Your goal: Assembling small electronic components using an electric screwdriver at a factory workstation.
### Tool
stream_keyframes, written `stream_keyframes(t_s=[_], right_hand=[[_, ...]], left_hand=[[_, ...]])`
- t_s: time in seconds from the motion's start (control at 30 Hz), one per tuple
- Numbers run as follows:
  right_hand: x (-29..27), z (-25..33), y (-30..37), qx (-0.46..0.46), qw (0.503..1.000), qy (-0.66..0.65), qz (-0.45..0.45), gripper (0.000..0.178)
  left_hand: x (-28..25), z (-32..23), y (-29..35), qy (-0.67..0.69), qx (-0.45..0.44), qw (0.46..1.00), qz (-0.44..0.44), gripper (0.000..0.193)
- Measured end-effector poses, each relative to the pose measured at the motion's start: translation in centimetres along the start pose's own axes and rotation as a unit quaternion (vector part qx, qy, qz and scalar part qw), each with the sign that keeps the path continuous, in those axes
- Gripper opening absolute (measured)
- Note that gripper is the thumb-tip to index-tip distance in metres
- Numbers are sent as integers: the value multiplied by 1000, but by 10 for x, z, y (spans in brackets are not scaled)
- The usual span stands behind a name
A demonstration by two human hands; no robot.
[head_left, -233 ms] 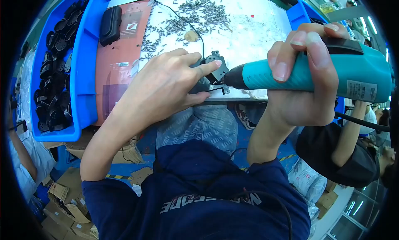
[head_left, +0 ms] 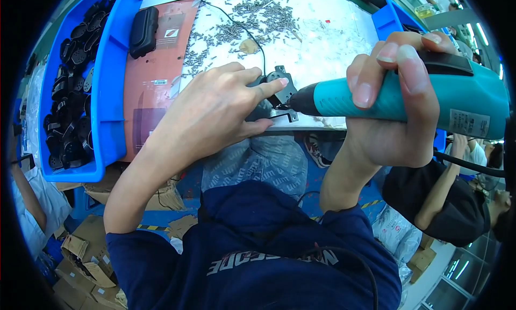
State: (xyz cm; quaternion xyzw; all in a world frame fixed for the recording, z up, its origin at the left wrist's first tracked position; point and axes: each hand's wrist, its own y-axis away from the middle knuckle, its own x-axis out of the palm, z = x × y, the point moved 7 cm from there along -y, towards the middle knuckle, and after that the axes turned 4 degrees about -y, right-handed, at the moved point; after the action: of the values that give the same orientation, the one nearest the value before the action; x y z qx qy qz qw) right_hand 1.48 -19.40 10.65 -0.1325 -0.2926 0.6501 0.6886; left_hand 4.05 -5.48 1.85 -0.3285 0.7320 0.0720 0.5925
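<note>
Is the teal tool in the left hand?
No, the right hand grips the teal tool; the left hand holds a black part.

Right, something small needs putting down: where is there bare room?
Mostly bare: the white board between the scattered screws and the right hand, and the reddish sheet between the left blue bin, black case and left hand. Crowded: among the screws and around the black part by the teal driver.

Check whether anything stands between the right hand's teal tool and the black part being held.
Nothing visible does: the teal tool in the right hand has its nose at the black part; the left hand holds it from the left.
</note>
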Motion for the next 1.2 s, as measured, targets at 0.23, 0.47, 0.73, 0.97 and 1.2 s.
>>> stream_keyframes(t_s=[0.23,0.47,0.73,0.97,1.2], right_hand=[[3,-6,-3,-8,998,-32,47,36],[9,-12,8,-33,998,17,-49,30],[18,-8,2,-46,996,-77,3,25],[-26,6,-4,-91,972,-210,51,32],[-33,7,18,-96,981,-170,-16,29]], left_hand=[[3,1,-2,13,-21,1000,17,51],[-2,-1,-1,11,-25,999,34,47],[-4,-3,-2,21,-18,999,27,50],[-14,29,2,168,-70,971,-153,45],[12,122,7,-33,-296,942,-157,33]])
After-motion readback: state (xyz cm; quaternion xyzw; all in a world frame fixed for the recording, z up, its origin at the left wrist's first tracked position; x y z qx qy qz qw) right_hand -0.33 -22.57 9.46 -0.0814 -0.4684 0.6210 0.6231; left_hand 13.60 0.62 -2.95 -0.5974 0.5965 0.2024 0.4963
